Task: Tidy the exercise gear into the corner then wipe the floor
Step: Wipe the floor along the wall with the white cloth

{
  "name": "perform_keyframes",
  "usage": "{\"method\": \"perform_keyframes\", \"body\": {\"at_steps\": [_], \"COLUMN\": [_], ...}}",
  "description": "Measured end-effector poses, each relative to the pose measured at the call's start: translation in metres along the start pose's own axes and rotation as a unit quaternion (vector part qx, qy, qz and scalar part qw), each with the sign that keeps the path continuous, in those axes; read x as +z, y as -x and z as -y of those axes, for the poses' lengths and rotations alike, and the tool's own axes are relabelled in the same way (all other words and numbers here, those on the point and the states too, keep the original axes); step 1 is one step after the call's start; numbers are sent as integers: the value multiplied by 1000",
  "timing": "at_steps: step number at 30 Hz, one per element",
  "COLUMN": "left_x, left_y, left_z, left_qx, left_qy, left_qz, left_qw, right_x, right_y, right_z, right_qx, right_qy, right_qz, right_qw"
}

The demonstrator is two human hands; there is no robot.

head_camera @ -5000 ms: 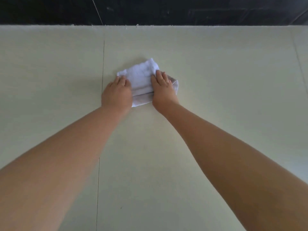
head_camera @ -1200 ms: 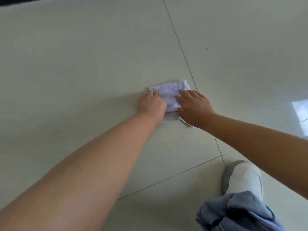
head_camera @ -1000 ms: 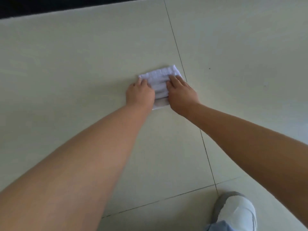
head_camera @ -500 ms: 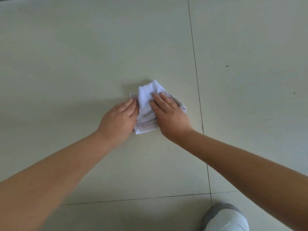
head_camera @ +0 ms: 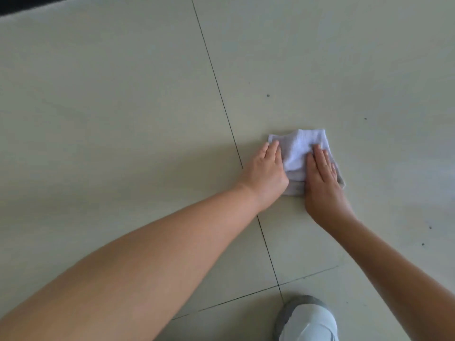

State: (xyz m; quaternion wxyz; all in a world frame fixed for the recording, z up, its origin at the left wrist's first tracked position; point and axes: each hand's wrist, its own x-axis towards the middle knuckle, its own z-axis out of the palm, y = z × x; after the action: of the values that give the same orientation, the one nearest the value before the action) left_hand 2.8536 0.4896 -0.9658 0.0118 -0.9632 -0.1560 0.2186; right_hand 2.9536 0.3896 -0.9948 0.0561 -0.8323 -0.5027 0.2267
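Cloth (head_camera: 299,153), white and folded, lies flat on the pale tiled floor (head_camera: 123,119) just right of a long grout line, and much of it is hidden: the left hand (head_camera: 266,173) covers its left edge and the right hand (head_camera: 321,183) covers its right half, so only the top strip and a narrow middle band show, plus a grey corner poking out past the right hand. Both hands lie palm down with fingers straight and close together, pressing the cloth to the tile rather than pinching it; whether the thumbs tuck under the fabric cannot be told. Both forearms are cut off by the lower frame. One shoe (head_camera: 307,321), grey and white, shows at the bottom edge, its heel out of view. Counted: one cloth, two hands, one shoe, two grout lines that cross just left of the shoe, and a handful of small dark specks on the tile to the right. A dark strip (head_camera: 29,6) fills the top left corner; what it is cannot be made out. Bare tile lies open on every side of the cloth
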Motion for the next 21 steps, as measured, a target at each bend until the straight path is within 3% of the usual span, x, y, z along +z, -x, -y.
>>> {"method": "perform_keyframes", "body": {"at_steps": [3,6,12,16,19,21], "left_x": [-11,-7,21,45,41,43], "left_y": [-27,-35,7,52,82,95], "left_z": [25,68,125,122,104,87], "left_qx": [-47,-96,-195,-179,-191,-184], "left_qy": [6,25,39,61,134,155], "left_qz": [50,-36,-61,-15,82,107], "left_qw": [998,994,978,982,969,965], "right_x": [-21,-35,-31,-14,-4,5], "right_y": [-46,-93,-140,-114,-79,-50], "right_z": [12,32,100,124,121,112], "right_qx": [2,-29,-137,-189,-221,-229], "right_qy": [-8,42,54,51,34,10], "right_qz": [5,36,100,118,146,163], "right_qw": [1000,998,984,973,964,960]}}
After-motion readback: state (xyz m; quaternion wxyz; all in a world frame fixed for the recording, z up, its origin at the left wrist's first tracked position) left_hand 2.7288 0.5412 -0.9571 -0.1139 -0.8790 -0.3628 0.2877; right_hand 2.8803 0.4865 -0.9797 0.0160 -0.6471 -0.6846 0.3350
